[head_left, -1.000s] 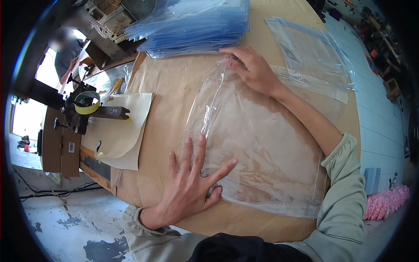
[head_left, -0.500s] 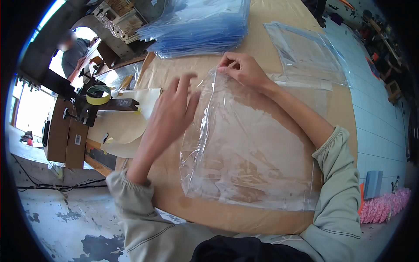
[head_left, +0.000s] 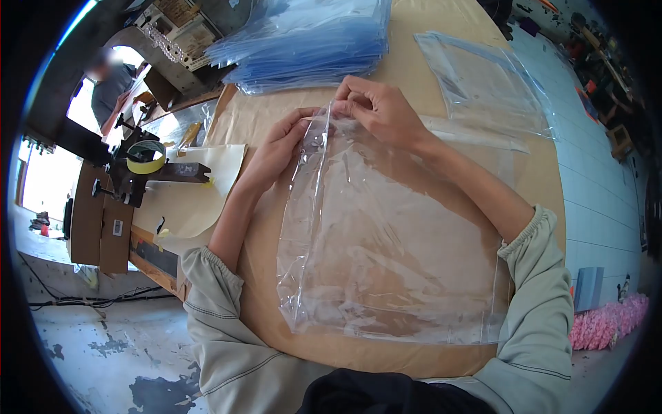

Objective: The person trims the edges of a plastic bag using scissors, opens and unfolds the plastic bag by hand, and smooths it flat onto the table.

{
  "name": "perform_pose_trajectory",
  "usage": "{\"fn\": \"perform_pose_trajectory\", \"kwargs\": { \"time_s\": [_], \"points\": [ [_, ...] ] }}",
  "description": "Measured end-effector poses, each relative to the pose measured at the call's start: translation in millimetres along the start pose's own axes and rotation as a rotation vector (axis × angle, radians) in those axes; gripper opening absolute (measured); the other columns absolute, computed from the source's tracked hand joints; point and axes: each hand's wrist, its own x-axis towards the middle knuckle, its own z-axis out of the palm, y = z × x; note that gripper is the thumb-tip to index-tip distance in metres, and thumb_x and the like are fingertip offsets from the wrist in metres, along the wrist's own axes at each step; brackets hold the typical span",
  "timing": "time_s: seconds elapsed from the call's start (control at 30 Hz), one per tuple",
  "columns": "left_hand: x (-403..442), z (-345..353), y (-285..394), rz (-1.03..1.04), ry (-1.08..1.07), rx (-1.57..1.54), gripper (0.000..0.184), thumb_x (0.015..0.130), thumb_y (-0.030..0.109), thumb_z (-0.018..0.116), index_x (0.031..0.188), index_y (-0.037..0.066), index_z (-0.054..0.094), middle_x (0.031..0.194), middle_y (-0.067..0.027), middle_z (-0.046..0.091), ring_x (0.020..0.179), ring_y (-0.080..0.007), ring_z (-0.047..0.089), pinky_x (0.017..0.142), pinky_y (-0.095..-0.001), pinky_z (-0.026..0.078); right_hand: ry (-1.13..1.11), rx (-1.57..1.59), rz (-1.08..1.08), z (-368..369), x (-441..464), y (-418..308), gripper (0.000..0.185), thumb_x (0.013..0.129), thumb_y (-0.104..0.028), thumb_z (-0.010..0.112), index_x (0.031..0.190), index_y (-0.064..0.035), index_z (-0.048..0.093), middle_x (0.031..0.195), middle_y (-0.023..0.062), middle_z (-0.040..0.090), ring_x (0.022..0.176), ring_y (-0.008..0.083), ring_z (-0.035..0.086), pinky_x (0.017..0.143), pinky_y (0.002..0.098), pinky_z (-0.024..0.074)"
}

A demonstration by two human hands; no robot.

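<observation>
A clear plastic bag (head_left: 400,234) lies spread over the brown-covered table in front of me, its left side folded along a long seam. At its upper left corner my right hand (head_left: 379,114) pinches the plastic between thumb and fingers. My left hand (head_left: 284,143) grips the same corner from the left, just beside the right hand. Its fingertips are partly hidden behind the see-through film. Beyond my hands sits a thick stack of bluish clear plastic sheets (head_left: 310,52).
Another clear plastic piece (head_left: 483,83) lies at the upper right of the table (head_left: 420,31). To the left stands a machine arm with a yellow tape roll (head_left: 146,157) near a cream sheet (head_left: 186,207). A cardboard box (head_left: 114,234) is at far left; another person (head_left: 110,90) is behind.
My left hand, which was raised with spread fingers, has moved up and right to take hold of the bag's corner. My right hand keeps its pinch there.
</observation>
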Motion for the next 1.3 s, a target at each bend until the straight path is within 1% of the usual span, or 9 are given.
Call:
{"fn": "perform_pose_trajectory", "kwargs": {
  "time_s": [0.1,0.2,0.5,0.7,0.8,0.83,1.07,1.27,1.3],
  "points": [
    [-1,4,4,0.029,-0.003,0.226,0.033,0.095,0.016,0.053,0.124,0.002,0.05,0.112,-0.0059,0.062,0.101,-0.0096,0.059,0.09,-0.0229,0.046,-0.017,-0.026,-0.006,-3,3,-12,0.01,0.092,-0.011,0.056,0.089,-0.0014,0.056,0.077,0.0034,0.065,0.072,0.0076,0.058,0.07,0.0234,0.0462],
    [-1,3,3,0.049,0.002,0.147,0.033,0.091,0.013,0.06,0.121,0.002,0.053,0.104,-0.0039,0.063,0.092,-0.0058,0.058,0.081,-0.0212,0.046,-0.045,-0.01,-0.029,-6,5,-17,0.012,0.093,-0.013,0.056,0.089,-0.0011,0.055,0.076,0.0028,0.065,0.074,0.0073,0.059,0.069,0.0233,0.0469],
    [-5,0,3,0.013,-0.041,0.116,0.025,0.09,0.011,0.06,0.114,0.004,0.054,0.089,0.0036,0.06,0.076,-0.0027,0.054,0.067,-0.0184,0.045,-0.25,0.077,0.053,-9,1,-37,0.021,0.096,-0.024,0.051,0.091,-0.003,0.051,0.082,0.0061,0.068,0.074,0.0081,0.06,0.066,0.0253,0.0521],
    [-7,11,5,0.203,0.025,0.396,0.023,0.088,0.003,0.053,0.111,0.003,0.055,0.096,0.001,0.059,0.085,-0.0054,0.054,0.077,-0.0219,0.044,-0.337,-0.073,0.031,-13,4,-20,0.03,0.095,-0.031,0.054,0.085,-0.0024,0.056,0.078,0.0063,0.067,0.071,0.0086,0.062,0.059,0.0261,0.0507],
    [-4,-7,-3,0.219,0.001,0.17,0.022,0.09,0.004,0.05,0.112,0.002,0.055,0.1,-0.0018,0.059,0.093,-0.007,0.054,0.084,-0.0231,0.042,-0.307,-0.064,-0.022,-15,3,-16,0.033,0.094,-0.032,0.056,0.08,-0.0017,0.06,0.071,0.0057,0.065,0.066,0.009,0.062,0.055,0.026,0.0483],
    [-8,-12,7,0.114,-0.11,0.013,0.022,0.091,0.006,0.047,0.111,0.003,0.056,0.101,-0.0028,0.059,0.096,-0.008,0.054,0.087,-0.0221,0.041,-0.255,-0.099,-0.062,-11,3,-13,0.034,0.093,-0.032,0.056,0.079,-0.0015,0.06,0.068,0.0058,0.065,0.063,0.0093,0.062,0.053,0.0259,0.0473],
    [-10,-7,17,0.073,-0.055,0.414,0.02,0.093,0.02,0.047,0.094,0.005,0.059,0.087,0.0012,0.059,0.087,-0.0072,0.051,0.082,-0.0241,0.038,-0.176,-0.467,-0.133,-6,1,-15,0.036,0.089,-0.035,0.062,0.078,-0.0007,0.061,0.062,0.0093,0.063,0.057,0.0151,0.061,0.055,0.0298,0.0468],
    [-10,-29,8,0.082,0.164,0.114,0.019,0.092,0.026,0.052,0.09,0.007,0.057,0.082,0.0029,0.055,0.081,-0.0063,0.049,0.078,-0.0227,0.035,-0.629,-0.556,0.011,-69,0,-28,0.045,0.072,-0.036,0.077,0.087,0.0025,0.061,0.087,0.016,0.065,0.079,0.0259,0.064,0.068,0.0346,0.0497],
    [-12,-30,7,0.07,0.186,0.089,0.017,0.092,0.024,0.053,0.09,0.008,0.056,0.083,0.0027,0.055,0.081,-0.0065,0.049,0.079,-0.0226,0.035,-0.672,-0.564,0.051,-71,1,-29,0.05,0.068,-0.034,0.079,0.097,0.0026,0.061,0.095,0.0162,0.062,0.085,0.0275,0.062,0.072,0.0342,0.0496]
  ]
}}
